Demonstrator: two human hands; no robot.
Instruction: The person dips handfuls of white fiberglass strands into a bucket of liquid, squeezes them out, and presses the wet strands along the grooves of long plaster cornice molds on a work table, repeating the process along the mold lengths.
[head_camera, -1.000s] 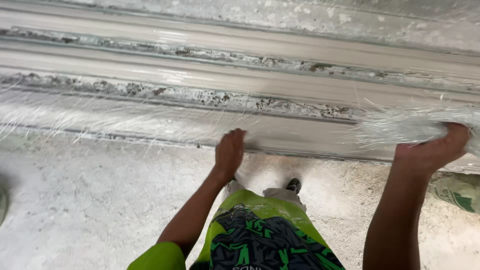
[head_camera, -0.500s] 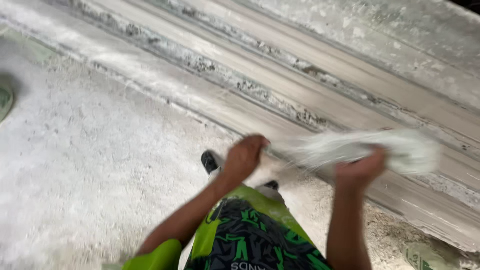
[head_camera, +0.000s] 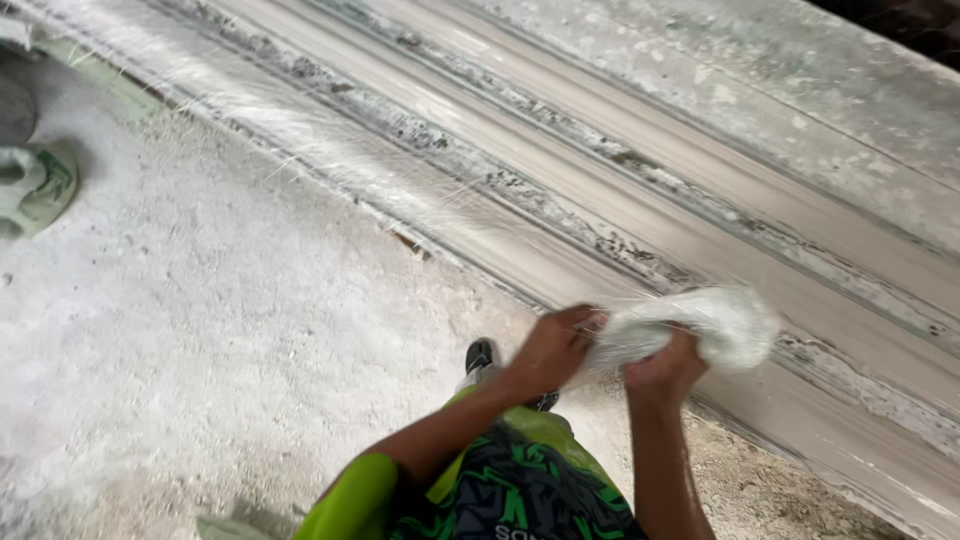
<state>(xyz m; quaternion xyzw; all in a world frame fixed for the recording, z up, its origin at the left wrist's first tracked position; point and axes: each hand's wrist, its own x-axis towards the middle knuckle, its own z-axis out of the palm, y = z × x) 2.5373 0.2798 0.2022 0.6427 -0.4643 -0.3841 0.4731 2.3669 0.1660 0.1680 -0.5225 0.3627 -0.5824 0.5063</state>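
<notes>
Both hands are closing on one white wad of glass fibre: the left hand is pinching its near end, the right hand is clenching beneath. Loose strands are lying along the long ridged mould, seemingly not yet gathered.

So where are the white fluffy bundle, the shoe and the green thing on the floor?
White fibre bundle (head_camera: 700, 325), head view, its bulging middle.
Black shoe (head_camera: 479, 355), head view, its toe.
Green object (head_camera: 45, 185), head view, its right side at the frame's left edge.
</notes>
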